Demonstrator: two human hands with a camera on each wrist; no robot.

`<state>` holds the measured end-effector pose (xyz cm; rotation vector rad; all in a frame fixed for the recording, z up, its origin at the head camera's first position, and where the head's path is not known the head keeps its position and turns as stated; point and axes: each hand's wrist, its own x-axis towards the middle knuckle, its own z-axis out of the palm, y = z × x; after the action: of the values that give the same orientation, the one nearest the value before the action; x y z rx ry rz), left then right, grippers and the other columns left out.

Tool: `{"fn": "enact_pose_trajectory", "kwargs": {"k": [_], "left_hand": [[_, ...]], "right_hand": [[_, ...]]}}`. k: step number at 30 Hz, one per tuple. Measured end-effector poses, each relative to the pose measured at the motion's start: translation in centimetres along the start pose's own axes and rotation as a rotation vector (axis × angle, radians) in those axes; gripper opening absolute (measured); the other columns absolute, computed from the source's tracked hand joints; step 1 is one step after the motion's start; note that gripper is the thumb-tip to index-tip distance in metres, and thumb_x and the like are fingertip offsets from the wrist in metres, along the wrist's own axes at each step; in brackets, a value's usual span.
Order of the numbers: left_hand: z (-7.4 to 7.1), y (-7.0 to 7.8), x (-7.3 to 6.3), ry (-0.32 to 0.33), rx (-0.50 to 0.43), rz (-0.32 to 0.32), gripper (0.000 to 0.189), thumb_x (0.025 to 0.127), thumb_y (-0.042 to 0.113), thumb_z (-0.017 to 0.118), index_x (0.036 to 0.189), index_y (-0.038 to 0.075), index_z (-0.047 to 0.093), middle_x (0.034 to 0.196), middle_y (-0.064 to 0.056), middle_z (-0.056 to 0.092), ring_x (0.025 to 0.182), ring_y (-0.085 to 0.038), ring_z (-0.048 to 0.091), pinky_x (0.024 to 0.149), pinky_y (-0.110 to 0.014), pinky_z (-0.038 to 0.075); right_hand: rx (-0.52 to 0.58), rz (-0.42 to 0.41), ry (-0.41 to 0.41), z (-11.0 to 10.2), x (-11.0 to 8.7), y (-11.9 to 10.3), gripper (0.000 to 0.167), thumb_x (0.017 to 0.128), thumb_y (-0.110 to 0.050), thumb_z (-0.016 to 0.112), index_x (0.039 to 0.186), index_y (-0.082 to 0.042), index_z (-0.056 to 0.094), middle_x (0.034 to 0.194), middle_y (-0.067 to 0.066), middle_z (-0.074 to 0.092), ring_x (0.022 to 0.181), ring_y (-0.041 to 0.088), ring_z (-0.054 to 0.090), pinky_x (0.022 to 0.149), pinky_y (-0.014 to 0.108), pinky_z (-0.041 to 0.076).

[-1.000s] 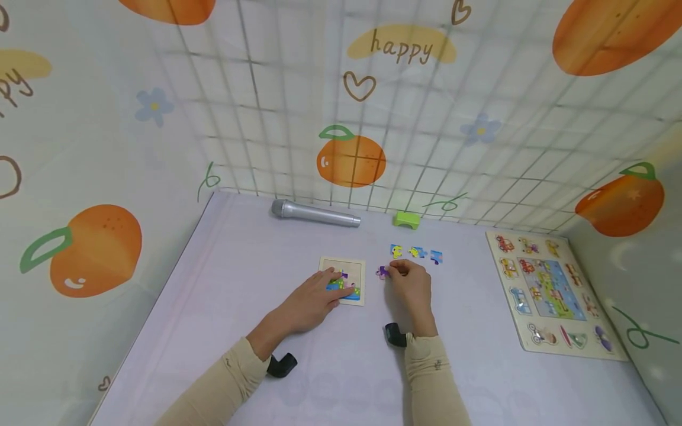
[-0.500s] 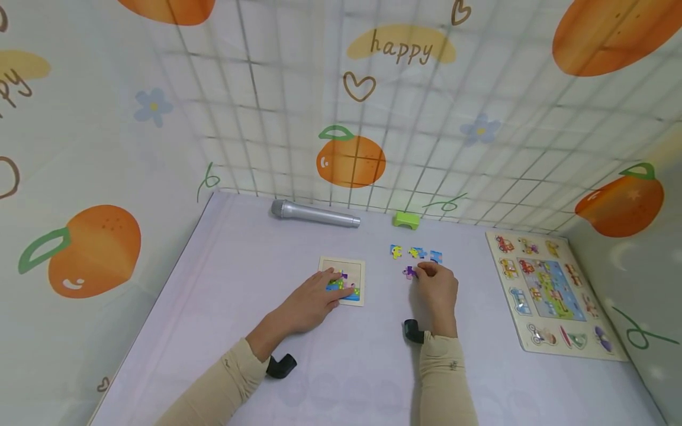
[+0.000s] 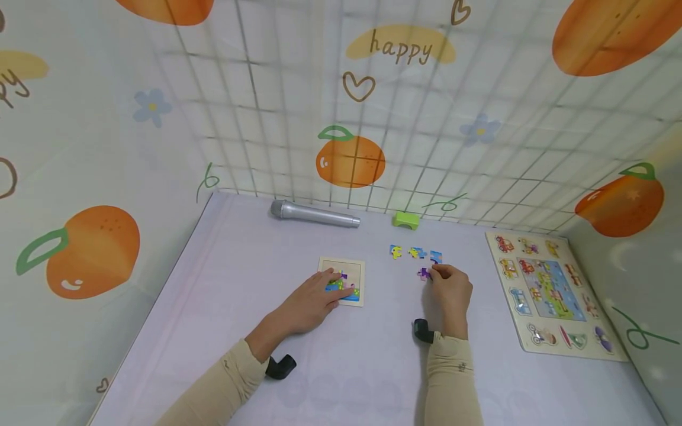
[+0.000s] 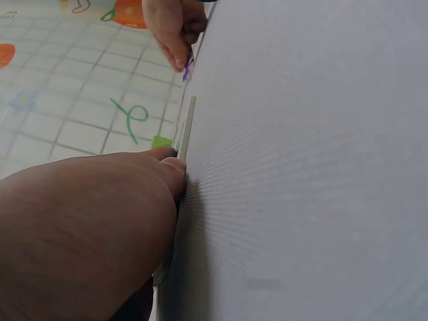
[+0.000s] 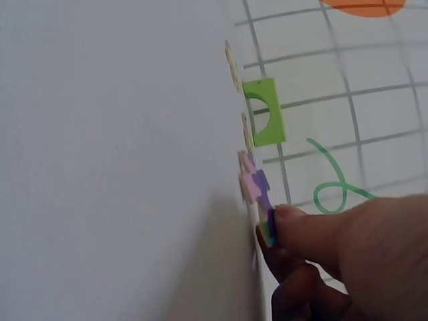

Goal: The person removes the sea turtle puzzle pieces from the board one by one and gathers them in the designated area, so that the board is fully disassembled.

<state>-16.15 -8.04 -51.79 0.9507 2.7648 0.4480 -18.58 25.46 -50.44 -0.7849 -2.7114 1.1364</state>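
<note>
My left hand [image 3: 306, 302] lies over a small square puzzle tray [image 3: 342, 261], fingers extended across its partly filled picture and hiding some of it. From the side, the left wrist view shows that hand [image 4: 100, 227] at the edge of the thin tray [image 4: 188, 130]. To the right, my right hand [image 3: 452, 293] pinches a purple and pink jigsaw piece [image 3: 423, 273] between thumb and fingertips. The right wrist view has this piece [image 5: 251, 184] close up, its near end covered by the thumb. Just beyond are three loose pieces: one yellow-and-blue piece [image 3: 395, 252], another [image 3: 417, 252], and a blue piece [image 3: 436, 256].
A silver toy microphone [image 3: 317, 213] and a green arched block [image 3: 407, 220] lie along the back by the patterned wall cloth. At the right side is a large picture puzzle board [image 3: 586, 350]. Black devices stick out at both wrists.
The right hand has moved rightward, away from the tray, carrying the purple and pink jigsaw piece below the blue loose piece. The left hand stays on the tray.
</note>
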Motion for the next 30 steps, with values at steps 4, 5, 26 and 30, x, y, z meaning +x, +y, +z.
{"fn": "enact_pose_trajectory", "kwargs": {"k": [4, 5, 26, 30], "left_hand": [[0.0, 0.0, 0.0, -0.002, -0.010, -0.009, 0.043, 0.110, 0.035, 0.045, 0.152, 0.045, 0.045, 0.164, -0.004, 0.034, 0.158, -0.028, 0.021, 0.130, -0.044, 0.021], [0.0, 0.0, 0.0, -0.002, -0.013, -0.011, 0.043, 0.110, 0.035, 0.046, 0.152, 0.046, 0.045, 0.164, -0.004, 0.034, 0.158, -0.028, 0.021, 0.130, -0.044, 0.022], [0.2, 0.1, 0.0, 0.007, -0.018, -0.020, 0.043, 0.110, 0.036, 0.046, 0.151, 0.046, 0.046, 0.164, -0.004, 0.034, 0.158, -0.029, 0.022, 0.129, -0.045, 0.023], [0.2, 0.1, 0.0, 0.014, -0.020, -0.011, 0.043, 0.109, 0.035, 0.047, 0.151, 0.044, 0.047, 0.163, -0.005, 0.035, 0.158, -0.030, 0.023, 0.129, -0.046, 0.024]], "right_hand": [[0.015, 0.028, 0.004, -0.3, 0.1, 0.2, 0.026, 0.101, -0.021, 0.062, 0.118, -0.007, 0.075, 0.112, 0.017, 0.073, 0.105, 0.034, 0.059, 0.094, 0.049, 0.046], [0.020, 0.033, 0.005, -0.3, 0.1, 0.3, 0.026, 0.101, -0.021, 0.062, 0.119, -0.007, 0.075, 0.113, 0.017, 0.072, 0.106, 0.034, 0.059, 0.095, 0.049, 0.045], [0.079, 0.096, 0.074, -0.6, 0.7, 1.1, 0.027, 0.103, -0.019, 0.060, 0.121, -0.005, 0.074, 0.119, 0.019, 0.072, 0.113, 0.035, 0.058, 0.103, 0.051, 0.045], [0.080, 0.104, 0.081, -0.5, 0.9, 1.3, 0.027, 0.104, -0.019, 0.059, 0.121, -0.006, 0.074, 0.120, 0.018, 0.072, 0.114, 0.035, 0.058, 0.104, 0.051, 0.044]]}}
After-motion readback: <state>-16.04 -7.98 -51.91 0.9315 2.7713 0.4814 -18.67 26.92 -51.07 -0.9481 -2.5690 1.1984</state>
